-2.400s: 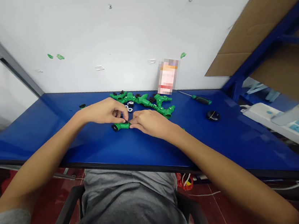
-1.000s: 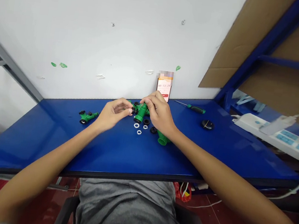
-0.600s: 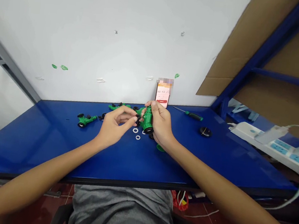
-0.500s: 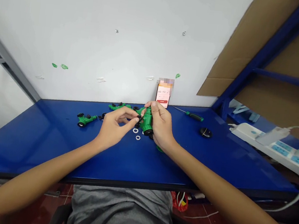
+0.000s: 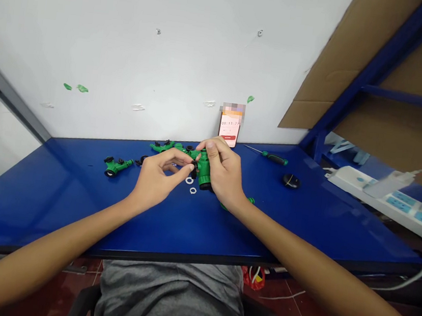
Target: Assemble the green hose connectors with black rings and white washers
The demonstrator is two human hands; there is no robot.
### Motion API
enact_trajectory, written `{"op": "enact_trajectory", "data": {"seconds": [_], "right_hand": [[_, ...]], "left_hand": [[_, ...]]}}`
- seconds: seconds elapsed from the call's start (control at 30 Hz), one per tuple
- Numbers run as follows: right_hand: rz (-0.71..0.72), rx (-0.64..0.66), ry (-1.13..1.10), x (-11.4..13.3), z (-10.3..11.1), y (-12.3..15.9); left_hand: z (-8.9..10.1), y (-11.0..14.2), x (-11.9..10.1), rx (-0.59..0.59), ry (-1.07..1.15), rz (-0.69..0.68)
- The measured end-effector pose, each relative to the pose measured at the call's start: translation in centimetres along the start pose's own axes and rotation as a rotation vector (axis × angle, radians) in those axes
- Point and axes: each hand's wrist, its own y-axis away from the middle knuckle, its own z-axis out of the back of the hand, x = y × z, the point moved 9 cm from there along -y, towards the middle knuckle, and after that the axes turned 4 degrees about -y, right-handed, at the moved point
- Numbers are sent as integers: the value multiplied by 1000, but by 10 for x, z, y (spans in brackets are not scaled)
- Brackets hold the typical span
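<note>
My right hand (image 5: 224,169) is shut around a green plastic hose connector (image 5: 203,171) with a black end, held just above the blue table. My left hand (image 5: 156,174) pinches a small black fitting (image 5: 193,166) between thumb and fingers, right against that connector. Two white washers (image 5: 189,180) lie on the table just below the hands. More green connectors with black ends (image 5: 164,147) lie behind my left hand, and another one (image 5: 116,166) lies farther left. A green piece (image 5: 250,200) shows beyond my right wrist, mostly hidden.
A phone showing a timer (image 5: 229,130) leans on the white wall behind the blue table (image 5: 74,203). A green-handled screwdriver (image 5: 274,158) and a black round object (image 5: 290,181) lie to the right. A power strip (image 5: 383,195) and cardboard (image 5: 344,77) stand farther right.
My hands have come together over the table's middle, and the connector has tilted left in my right hand. My left fingertips now pinch the small black fitting against it.
</note>
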Motion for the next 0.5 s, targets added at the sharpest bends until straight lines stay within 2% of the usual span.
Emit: {"op": "enact_trajectory", "data": {"seconds": [0.17,0.23,0.37,0.5], "right_hand": [[174,-52,77,16,3,3],[225,-67,70,19,3,4],[242,-78,29,18,3,5],[253,-67,27,17,2,6]], "left_hand": [[-6,-1,6,50,107,101],[-7,-1,4,54,115,63],[-3,1,-2,8,71,-62],[-8,-1,4,65,153,18]]}}
